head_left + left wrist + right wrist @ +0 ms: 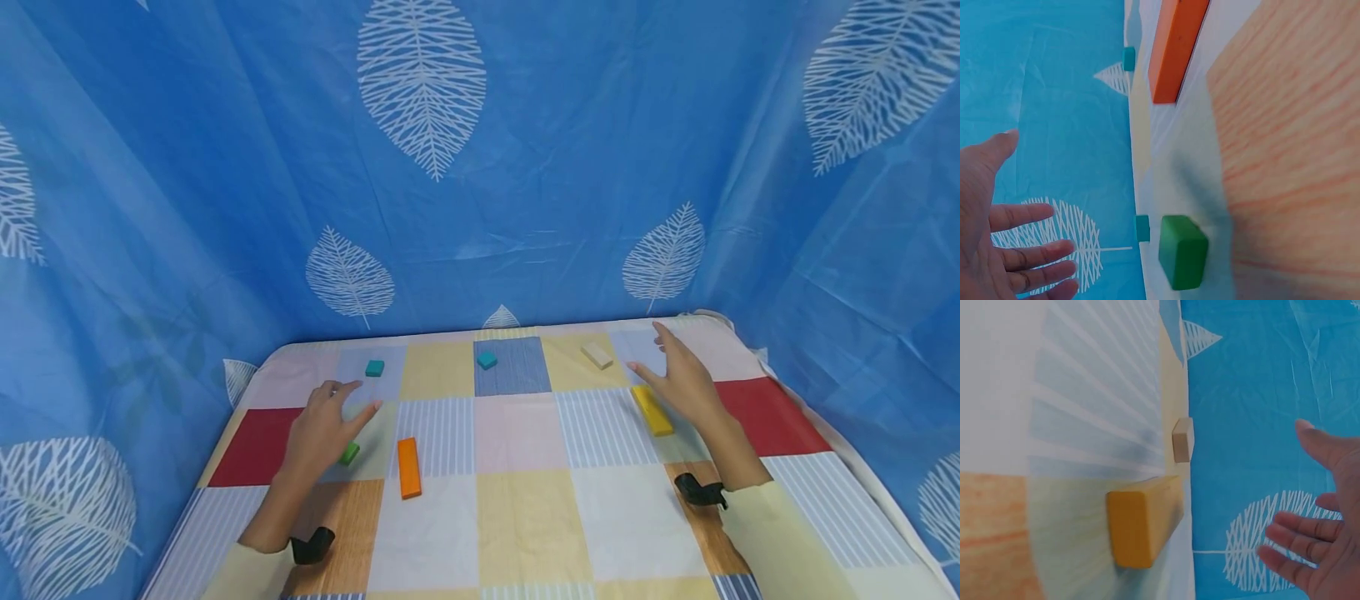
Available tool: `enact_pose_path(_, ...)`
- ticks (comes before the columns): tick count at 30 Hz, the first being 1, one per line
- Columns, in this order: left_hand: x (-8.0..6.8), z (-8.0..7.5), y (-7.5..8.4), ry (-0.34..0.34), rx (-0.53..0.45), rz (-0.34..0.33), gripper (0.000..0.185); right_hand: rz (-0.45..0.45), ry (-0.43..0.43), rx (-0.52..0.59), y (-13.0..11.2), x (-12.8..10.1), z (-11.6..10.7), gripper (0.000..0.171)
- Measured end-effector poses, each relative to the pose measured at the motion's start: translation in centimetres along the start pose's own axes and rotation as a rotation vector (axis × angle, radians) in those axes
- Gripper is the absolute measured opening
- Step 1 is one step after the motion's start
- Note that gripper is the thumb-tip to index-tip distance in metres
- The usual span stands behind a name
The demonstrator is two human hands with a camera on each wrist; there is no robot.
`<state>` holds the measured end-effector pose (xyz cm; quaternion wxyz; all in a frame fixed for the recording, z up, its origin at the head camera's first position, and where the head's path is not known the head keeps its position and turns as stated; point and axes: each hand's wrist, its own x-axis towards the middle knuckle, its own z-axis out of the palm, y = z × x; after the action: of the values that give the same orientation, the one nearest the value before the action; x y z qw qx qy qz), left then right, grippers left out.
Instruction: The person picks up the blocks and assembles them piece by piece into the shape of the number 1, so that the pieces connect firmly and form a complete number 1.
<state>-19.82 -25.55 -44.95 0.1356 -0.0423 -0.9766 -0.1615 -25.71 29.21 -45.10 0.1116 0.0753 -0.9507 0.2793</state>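
Lower left of head view: my left hand (pixel 318 429) hovers spread, holding nothing, over green block (pixel 348 453). Looks light, rigid, smooth; I'd pinch its side faces. Right hand (pixel 686 385) likewise spread and empty, by yellow bar (pixel 652 409).

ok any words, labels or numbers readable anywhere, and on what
None: no view shows any text.
The blocks are plain: orange block, yellow block, green block, beige block, two teal blocks.
The curtain bears only white leaf prints, the cloth only coloured squares and stripes.
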Motion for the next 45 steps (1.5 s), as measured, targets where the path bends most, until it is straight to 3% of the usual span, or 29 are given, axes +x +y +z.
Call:
enact_pose_path(5,-1.2,0.5,0.5,-0.039,-0.035,-0.021,0.048,0.016,-0.007,0.105,0.8,-0.5,0.5,0.085)
enact_pose_path(9,-1.8,0.9,0.9,-0.091,-0.049,-0.044,0.038,0.023,-0.030,0.129,1.7,-0.8,0.8,0.081)
enact_pose_path(16,-2.5,1.4,1.8,-0.235,0.036,-0.051,0.040,0.042,-0.124,0.109,3.4,-0.9,0.9,0.076)
enact_pose_path(24,-3.7,2.3,2.7,-0.351,0.103,-0.052,0.041,0.091,-0.239,0.098,4.1,-1.1,1.2,0.065)
enact_pose_path(32,-4.3,2.6,2.9,-0.387,0.120,-0.020,0.044,0.094,-0.243,0.125,4.8,-1.4,1.6,0.062)
enact_pose_path(38,-4.6,2.5,3.3,-0.431,0.061,-0.012,0.047,0.117,-0.300,0.179,5.1,-1.4,1.5,0.063)
enact_pose_path(45,-4.9,2.8,3.5,-0.414,0.081,0.031,0.054,0.102,-0.365,0.274,5.5,-1.5,1.2,0.065)
